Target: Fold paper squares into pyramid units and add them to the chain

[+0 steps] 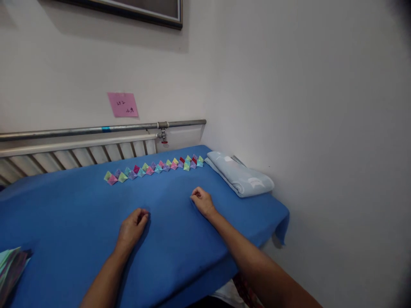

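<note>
My left hand (pixel 133 226) rests low over the blue cloth (pixel 86 218), left of the middle, its fingers curled in and no object showing in them. To the right and farther forward, my right hand (pixel 203 202) is also closed, thumb and fingertips together near the cloth, with nothing visible between them. Beyond both hands lies a zigzag row of small folded paper pieces (pixel 150 170) in pink, green, blue, purple and red. The right hand is nearer to that row's right end. The hands are apart from each other and from the row.
A folded light-blue blanket (pixel 239 173) lies at the right by the wall. Stacked coloured papers (pixel 13 271) sit at the lower left edge. Behind the table are a white radiator (pixel 96 155), a metal pipe (pixel 135 127) and a pink note (pixel 123 105).
</note>
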{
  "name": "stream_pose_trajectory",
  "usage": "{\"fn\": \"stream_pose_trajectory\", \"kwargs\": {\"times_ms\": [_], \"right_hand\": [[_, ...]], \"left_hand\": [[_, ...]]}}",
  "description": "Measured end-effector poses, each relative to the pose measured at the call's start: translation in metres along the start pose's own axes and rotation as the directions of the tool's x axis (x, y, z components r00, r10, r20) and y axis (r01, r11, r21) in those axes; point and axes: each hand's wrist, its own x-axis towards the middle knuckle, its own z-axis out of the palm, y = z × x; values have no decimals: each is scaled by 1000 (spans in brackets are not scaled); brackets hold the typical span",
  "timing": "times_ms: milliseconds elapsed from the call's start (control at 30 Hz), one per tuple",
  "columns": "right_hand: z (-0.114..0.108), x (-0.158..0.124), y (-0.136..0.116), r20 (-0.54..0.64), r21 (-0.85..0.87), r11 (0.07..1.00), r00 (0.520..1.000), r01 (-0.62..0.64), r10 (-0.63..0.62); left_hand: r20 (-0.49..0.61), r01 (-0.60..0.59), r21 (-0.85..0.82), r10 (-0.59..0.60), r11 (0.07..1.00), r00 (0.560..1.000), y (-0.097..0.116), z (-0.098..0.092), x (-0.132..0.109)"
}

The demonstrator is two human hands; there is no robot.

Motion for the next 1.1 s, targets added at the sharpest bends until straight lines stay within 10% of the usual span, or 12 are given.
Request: {"fn": "stream_pose_trajectory", "kwargs": {"times_ms": [1100], "right_hand": [[-3, -4, -7, 69, -79, 996, 997, 48, -43]], "left_hand": [[-114, 24, -70, -32, 997, 993, -3, 6, 2]]}}
